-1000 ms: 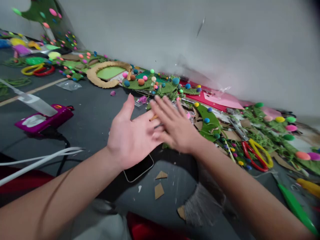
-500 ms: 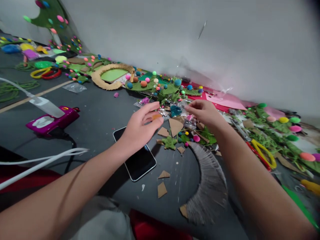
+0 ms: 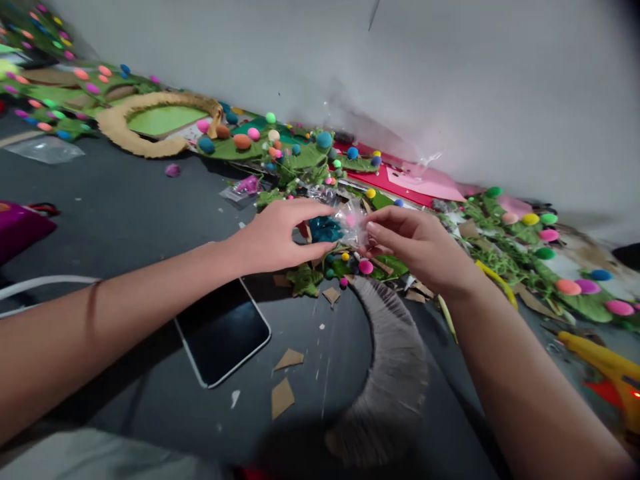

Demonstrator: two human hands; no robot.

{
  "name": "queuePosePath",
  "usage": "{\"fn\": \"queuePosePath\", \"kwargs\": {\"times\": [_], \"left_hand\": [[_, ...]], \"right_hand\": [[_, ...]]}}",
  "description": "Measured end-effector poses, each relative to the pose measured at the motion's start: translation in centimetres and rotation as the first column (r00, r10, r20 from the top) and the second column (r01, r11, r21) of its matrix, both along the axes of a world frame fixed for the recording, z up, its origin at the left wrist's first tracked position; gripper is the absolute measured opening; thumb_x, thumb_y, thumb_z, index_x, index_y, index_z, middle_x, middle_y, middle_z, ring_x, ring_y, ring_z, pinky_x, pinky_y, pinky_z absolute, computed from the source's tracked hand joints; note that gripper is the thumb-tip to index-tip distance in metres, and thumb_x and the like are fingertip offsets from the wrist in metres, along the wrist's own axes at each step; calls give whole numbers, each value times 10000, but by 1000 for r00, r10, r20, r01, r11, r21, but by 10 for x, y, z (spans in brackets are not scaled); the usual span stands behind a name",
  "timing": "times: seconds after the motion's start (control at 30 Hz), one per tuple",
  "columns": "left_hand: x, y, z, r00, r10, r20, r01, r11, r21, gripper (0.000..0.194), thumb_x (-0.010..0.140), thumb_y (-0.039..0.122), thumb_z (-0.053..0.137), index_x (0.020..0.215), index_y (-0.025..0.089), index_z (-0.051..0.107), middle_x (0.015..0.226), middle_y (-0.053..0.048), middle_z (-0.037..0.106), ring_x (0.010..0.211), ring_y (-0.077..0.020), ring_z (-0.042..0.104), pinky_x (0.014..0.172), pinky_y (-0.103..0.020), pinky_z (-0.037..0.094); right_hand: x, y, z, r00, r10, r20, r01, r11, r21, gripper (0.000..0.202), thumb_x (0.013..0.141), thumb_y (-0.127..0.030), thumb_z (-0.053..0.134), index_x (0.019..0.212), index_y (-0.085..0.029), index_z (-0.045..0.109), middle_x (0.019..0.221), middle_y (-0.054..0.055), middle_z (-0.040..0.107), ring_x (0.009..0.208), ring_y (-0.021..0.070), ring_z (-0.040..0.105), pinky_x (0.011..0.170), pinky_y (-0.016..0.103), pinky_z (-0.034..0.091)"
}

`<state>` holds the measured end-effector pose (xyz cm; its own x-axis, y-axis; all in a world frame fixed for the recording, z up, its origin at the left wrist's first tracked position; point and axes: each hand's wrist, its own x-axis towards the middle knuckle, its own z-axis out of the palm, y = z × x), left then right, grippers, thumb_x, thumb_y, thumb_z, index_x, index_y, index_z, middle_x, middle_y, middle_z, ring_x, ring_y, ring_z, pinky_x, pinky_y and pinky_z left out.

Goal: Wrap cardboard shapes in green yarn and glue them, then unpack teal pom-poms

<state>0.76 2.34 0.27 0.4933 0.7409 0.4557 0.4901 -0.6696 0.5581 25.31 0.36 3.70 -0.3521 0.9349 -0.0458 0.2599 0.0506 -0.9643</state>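
Observation:
Between my two hands is a small clear plastic bag with shiny teal material at its left end. The fingers and thumb of my left hand curve around the teal end. My right hand pinches the bag's clear right end between thumb and fingertips. Just below lie a green star-shaped piece and small coloured balls, including a pink one. A grey fringed crescent curves toward me on the dark table. Partly under my left wrist is a black-screened phone.
Green leaf shapes with coloured balls line the wall, beside a tan ring-shaped piece and red sheets. Cardboard scraps lie in front. A yellow glue gun rests far right; a white cable runs at left.
My hands have come together around the teal bag, which was at my right hand. The orange bit by my left fingers no longer shows clearly. The view has shifted right.

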Motion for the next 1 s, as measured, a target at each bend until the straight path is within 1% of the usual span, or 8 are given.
{"fn": "queuePosePath", "kwargs": {"times": [0.1, 0.2, 0.3, 0.43, 0.57, 0.77, 0.9, 1.0], "left_hand": [[-7, 1, -8, 1000, 1, -9, -2, 1000, -22, 498, 831, 385, 747, 1294, 209, 692, 1194, -66, 765, 927, -220, 723, 815, -325, 538], [-14, -2, -13, 999, -2, -34, -1, 997, -77, 550, 811, 396, 766, 1336, 262, 668, 1201, -49, 758, 855, -210, 717, 743, -318, 533], [-17, -3, -16, 999, -4, -46, -1, 995, -104, 525, 804, 404, 768, 1307, 279, 681, 1143, -42, 767, 809, -207, 708, 704, -317, 522], [-18, -5, -16, 998, -22, -66, 18, 998, -66, 525, 813, 388, 757, 1316, 268, 673, 1173, -51, 763, 887, -230, 729, 737, -311, 526], [-19, -8, -13, 996, -27, -90, 26, 1000, -16, 514, 833, 366, 740, 1328, 252, 662, 1240, -61, 748, 926, -236, 744, 765, -302, 532], [-17, -11, -13, 991, -59, -122, 68, 995, 72, 512, 846, 290, 722, 1344, 205, 644, 1242, -69, 751, 1096, -244, 725, 947, -290, 516], [-16, -12, -14, 990, -73, -124, 86, 990, 108, 517, 854, 245, 703, 1364, 199, 630, 1260, -65, 748, 1116, -220, 723, 973, -269, 510], [-15, -13, -15, 988, -83, -130, 102, 984, 149, 509, 862, 232, 690, 1363, 166, 628, 1215, -78, 759, 1086, -205, 729, 954, -265, 516]], "right_hand": [[4, 5, -2, 996, 42, 81, -42, 999, 5, 238, 884, -379, 754, 1042, -203, 732, 924, 45, 751, 779, 149, 690, 703, 289, 588], [2, 5, -3, 992, 77, 100, -79, 997, 16, 205, 898, -376, 741, 1041, -231, 759, 943, 44, 763, 814, 163, 698, 713, 293, 582], [-1, 4, -3, 987, 102, 128, -108, 994, 34, 202, 882, -353, 762, 1042, -230, 773, 916, 42, 761, 807, 165, 692, 698, 288, 573], [-4, 1, -6, 987, 108, 121, -113, 993, 37, 195, 887, -348, 755, 1018, -204, 761, 857, 31, 737, 763, 143, 668, 666, 264, 560], [-3, 2, -9, 986, 135, 97, -139, 990, 31, 186, 917, -348, 716, 1021, -198, 750, 881, 48, 752, 748, 141, 672, 661, 275, 561], [-3, 3, -9, 982, 165, 93, -165, 986, -1, 162, 920, -339, 709, 1022, -228, 767, 860, 51, 763, 755, 160, 696, 655, 296, 573], [-6, 2, -8, 978, 173, 113, -176, 984, 12, 125, 923, -291, 698, 1000, -229, 774, 836, 39, 757, 724, 139, 683, 633, 272, 558], [-9, 0, -9, 985, 120, 128, -123, 992, 17, 95, 902, -261, 712, 966, -213, 763, 798, 36, 748, 704, 139, 683, 615, 266, 555]]}}
